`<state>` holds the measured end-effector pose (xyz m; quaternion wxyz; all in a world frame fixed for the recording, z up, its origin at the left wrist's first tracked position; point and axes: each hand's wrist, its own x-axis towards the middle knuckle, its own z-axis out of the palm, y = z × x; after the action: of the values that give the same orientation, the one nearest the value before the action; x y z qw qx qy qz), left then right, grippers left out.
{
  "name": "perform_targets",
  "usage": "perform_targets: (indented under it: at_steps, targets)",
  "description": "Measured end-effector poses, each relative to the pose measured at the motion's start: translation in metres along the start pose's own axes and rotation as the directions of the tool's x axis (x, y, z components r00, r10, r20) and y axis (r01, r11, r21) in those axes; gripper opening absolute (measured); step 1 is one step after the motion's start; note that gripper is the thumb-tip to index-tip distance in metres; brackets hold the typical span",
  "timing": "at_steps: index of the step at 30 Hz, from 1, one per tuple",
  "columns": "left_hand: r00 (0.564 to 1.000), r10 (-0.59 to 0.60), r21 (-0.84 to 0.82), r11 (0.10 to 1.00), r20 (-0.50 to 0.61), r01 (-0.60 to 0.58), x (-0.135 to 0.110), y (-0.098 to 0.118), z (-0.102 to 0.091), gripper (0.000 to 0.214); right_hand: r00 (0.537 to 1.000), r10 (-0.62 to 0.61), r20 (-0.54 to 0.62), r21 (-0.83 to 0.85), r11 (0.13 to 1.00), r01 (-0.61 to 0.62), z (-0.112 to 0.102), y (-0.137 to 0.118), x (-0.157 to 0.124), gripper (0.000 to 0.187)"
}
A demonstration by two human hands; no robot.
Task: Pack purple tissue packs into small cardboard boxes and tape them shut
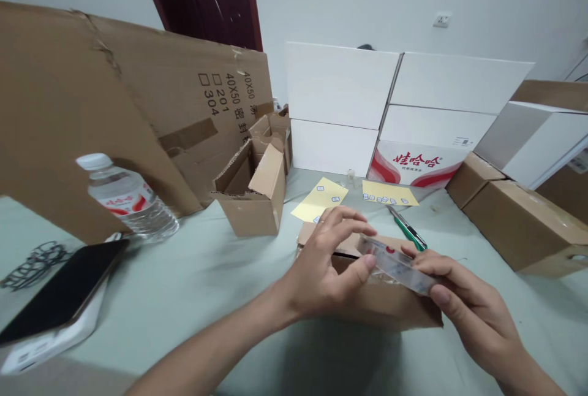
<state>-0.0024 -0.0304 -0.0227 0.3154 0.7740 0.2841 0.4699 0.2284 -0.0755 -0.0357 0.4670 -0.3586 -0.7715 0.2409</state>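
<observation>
Both of my hands are over a small brown cardboard box (390,309) whose top is partly open. A clear plastic strip (397,266) with a red mark and faint bluish print slants across the opening. My right hand (473,301) pinches its right end between thumb and fingers. At the other end, my left hand (328,267) curls round with its thumb against the strip's edge and its fingers behind. Crinkled clear plastic (379,276) shows inside the box; the rest of the contents is hidden. Just behind the box lies a green utility knife (408,228).
Two yellow paper sheets (390,194) with small stickers lie beyond the box. Open cartons (255,212) stand to the left, near a water bottle (131,200) and a phone (64,285). White boxes (342,83) form a back wall; brown boxes (528,224) stand at right.
</observation>
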Motion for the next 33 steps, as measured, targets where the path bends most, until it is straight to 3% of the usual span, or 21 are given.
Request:
perform_targets:
  at_steps: [3,7,11,19,25,29,33]
  targets:
    - [0.990,-0.004,-0.036,0.999,0.143,0.009,0.011,0.008,-0.001,0.011,1.000,-0.016,-0.013,0.001,1.000,0.016,0.000,0.002,0.000,0.019]
    - [0.944,-0.143,-0.174,0.964,0.297,0.201,0.018,0.016,0.003,0.006,0.999,-0.042,-0.024,0.016,0.999,0.042,0.000,0.006,-0.001,0.019]
    - [0.920,-0.154,-0.354,0.890,0.361,0.288,0.018,0.016,0.006,0.007,0.999,-0.014,-0.045,0.049,0.999,0.016,0.003,0.008,0.000,0.020]
    - [0.944,-0.141,-0.393,0.883,0.299,0.257,0.019,0.012,0.002,0.016,0.996,-0.050,-0.069,0.040,0.998,0.053,0.006,0.008,0.003,0.019]
    - [0.916,-0.240,-0.295,0.894,0.320,0.338,0.015,0.010,0.005,0.020,0.995,-0.059,-0.085,-0.016,0.998,0.058,0.007,0.008,-0.002,0.020]
    - [0.930,-0.158,-0.246,0.937,0.333,0.247,0.012,0.010,0.003,0.015,0.992,-0.089,-0.090,-0.063,0.995,0.084,0.009,0.006,-0.002,0.019]
    - [0.993,-0.071,0.007,0.998,0.099,0.070,0.008,0.008,-0.001,0.012,0.980,-0.186,-0.071,-0.156,0.972,0.174,0.010,0.004,-0.002,0.019]
